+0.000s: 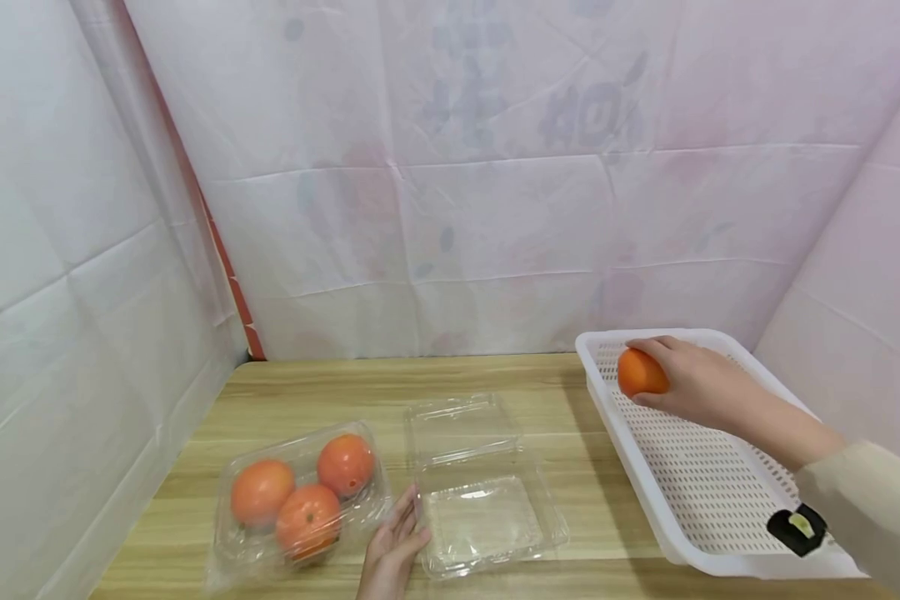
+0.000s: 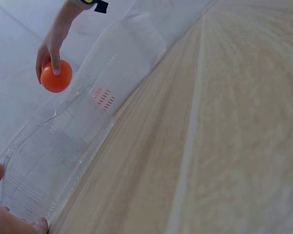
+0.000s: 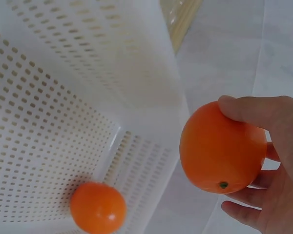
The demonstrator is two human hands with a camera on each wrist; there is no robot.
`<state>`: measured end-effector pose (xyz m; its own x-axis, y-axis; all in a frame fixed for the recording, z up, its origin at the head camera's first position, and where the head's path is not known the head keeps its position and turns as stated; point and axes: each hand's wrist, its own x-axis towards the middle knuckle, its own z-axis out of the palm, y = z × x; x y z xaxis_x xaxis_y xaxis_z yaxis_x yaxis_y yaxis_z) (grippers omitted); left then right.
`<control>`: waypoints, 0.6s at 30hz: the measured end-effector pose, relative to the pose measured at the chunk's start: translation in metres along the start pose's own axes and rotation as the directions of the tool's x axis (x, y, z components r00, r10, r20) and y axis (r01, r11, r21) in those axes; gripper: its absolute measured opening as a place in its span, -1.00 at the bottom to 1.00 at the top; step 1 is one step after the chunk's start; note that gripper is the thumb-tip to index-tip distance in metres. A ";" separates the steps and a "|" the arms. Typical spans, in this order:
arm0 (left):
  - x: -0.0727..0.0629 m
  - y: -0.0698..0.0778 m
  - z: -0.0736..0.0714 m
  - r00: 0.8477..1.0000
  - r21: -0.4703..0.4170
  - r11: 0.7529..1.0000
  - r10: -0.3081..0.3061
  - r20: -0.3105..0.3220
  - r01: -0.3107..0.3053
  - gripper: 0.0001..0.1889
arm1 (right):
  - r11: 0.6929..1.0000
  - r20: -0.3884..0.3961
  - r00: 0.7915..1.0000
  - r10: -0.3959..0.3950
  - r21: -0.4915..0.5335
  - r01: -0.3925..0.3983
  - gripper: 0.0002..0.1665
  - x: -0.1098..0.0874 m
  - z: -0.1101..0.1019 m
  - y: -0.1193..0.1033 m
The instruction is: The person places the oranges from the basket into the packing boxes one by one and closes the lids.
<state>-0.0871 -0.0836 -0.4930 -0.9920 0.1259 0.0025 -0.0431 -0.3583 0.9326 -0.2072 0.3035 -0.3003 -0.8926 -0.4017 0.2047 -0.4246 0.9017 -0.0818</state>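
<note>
My right hand (image 1: 693, 379) holds an orange (image 1: 640, 372) above the far left part of a white perforated basket (image 1: 630, 467). In the right wrist view, thumb and fingers are spread around this orange (image 3: 222, 148), its green stem spot visible. A second orange (image 3: 97, 208) lies in the basket there; the head view does not show it. My left hand (image 1: 393, 546) touches the left edge of an open clear plastic clamshell box (image 1: 483, 517), fingers fairly straight. No fruit lies in that box. The left wrist view catches the box (image 2: 53, 156) beside the fingertips.
Left of my left hand stands a clear plastic box (image 1: 225, 533) with 3 oranges (image 1: 307, 521) inside. The wooden table (image 1: 450, 375) lies beneath everything. Pale cloth sheets (image 1: 495, 208) hang behind and on both sides, close to the basket's right rim.
</note>
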 end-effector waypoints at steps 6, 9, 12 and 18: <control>0.000 -0.001 -0.001 1.000 0.004 1.000 0.000 0.001 0.000 -0.27 | 1.000 -0.026 1.000 -0.011 0.018 0.012 -0.13 -0.004 -0.005 -0.022; 0.000 -0.001 -0.002 1.000 0.005 1.000 -0.003 -0.002 0.003 -0.28 | 0.999 -0.027 0.999 -0.026 0.028 0.027 -0.13 -0.004 -0.005 -0.034; 0.000 -0.001 -0.002 1.000 0.008 1.000 0.003 0.001 -0.003 -0.28 | 0.998 -0.034 0.999 -0.036 0.047 0.037 -0.13 -0.005 -0.004 -0.047; 0.000 -0.002 -0.001 1.000 0.004 1.000 0.009 0.001 -0.009 -0.27 | 0.992 -0.028 0.998 -0.054 0.109 0.057 -0.13 -0.005 -0.002 -0.072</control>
<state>-0.0870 -0.0839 -0.4948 -0.9923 0.1237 0.0110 -0.0340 -0.3557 0.9340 -0.1719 0.2410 -0.2931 -0.8637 -0.4456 0.2356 -0.4888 0.8546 -0.1753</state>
